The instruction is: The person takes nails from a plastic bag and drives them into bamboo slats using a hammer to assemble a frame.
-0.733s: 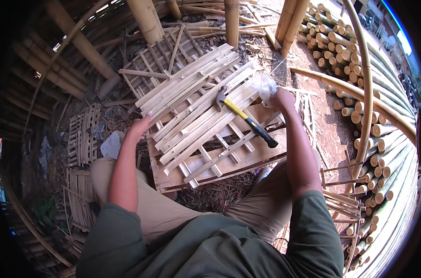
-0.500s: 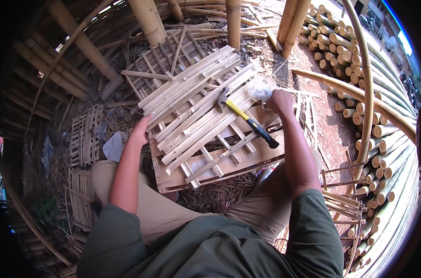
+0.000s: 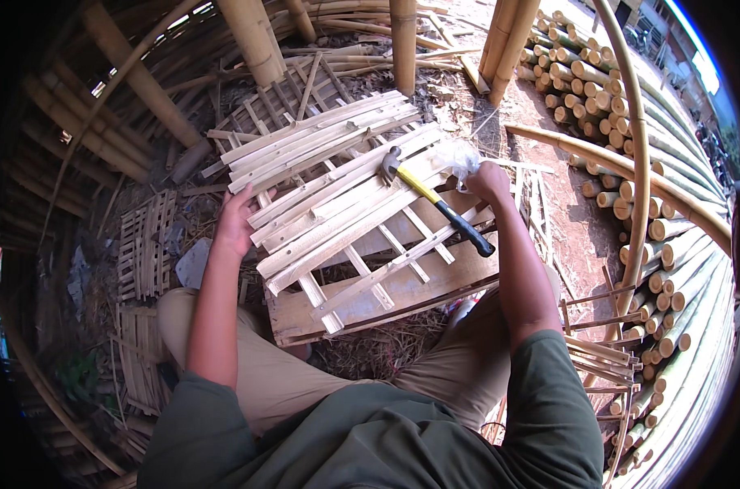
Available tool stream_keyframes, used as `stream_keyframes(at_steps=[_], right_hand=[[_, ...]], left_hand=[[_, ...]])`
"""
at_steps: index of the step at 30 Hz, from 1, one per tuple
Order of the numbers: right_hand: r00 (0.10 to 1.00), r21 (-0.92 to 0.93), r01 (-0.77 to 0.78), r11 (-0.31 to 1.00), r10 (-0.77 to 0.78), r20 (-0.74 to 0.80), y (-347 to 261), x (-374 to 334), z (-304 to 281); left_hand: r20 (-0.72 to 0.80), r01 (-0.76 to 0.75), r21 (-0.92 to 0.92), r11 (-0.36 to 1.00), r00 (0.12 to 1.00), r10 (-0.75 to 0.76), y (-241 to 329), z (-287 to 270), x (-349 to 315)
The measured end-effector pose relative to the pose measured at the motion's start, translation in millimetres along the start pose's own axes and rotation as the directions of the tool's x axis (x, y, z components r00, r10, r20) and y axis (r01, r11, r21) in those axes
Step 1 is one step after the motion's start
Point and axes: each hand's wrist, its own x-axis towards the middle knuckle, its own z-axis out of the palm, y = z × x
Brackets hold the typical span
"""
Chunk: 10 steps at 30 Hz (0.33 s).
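Observation:
A panel of pale bamboo slats (image 3: pixel 345 189) nailed across thinner strips lies slantwise on a low wooden board (image 3: pixel 431 285) before my knees. My left hand (image 3: pixel 236 222) is closed on the panel's left edge, its fingers partly hidden by the slats. On the panel's right part rests a claw hammer (image 3: pixel 435 202) with a yellow and black handle, its head on the slats. Beside the panel's right end my right hand (image 3: pixel 489 181) is closed in a fist against a crumpled clear plastic bag (image 3: pixel 458 156). What lies inside the bag cannot be made out.
More slatted panels (image 3: pixel 146 244) lie on the ground at the left. Upright bamboo posts (image 3: pixel 403 49) stand beyond the board. Cut bamboo poles (image 3: pixel 671 253) are stacked along the right, with a bent pole (image 3: pixel 630 171) in front. Straw (image 3: pixel 386 338) covers the ground between my legs.
The slatted panel has turned and slid to the left, its left end moving with my left hand. My right hand stays by the plastic bag. The hammer still lies on the panel.

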Motion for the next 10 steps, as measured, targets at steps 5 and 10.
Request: stream_keyframes(at_steps=[5, 10], right_hand=[[1.000, -0.022, 0.023, 0.999, -0.023, 0.017, -6.5, -0.8, -2.8], [1.000, -0.028, 0.026, 0.999, -0.026, 0.010, -4.7, -2.9, -6.0]], left_hand=[[-0.125, 0.046, -0.099, 0.994, 0.990, -0.059, -12.7, -3.6, 14.3], [-0.150, 0.120, -0.132, 0.984, 0.979, -0.140, -10.2, 5.7, 20.7]])
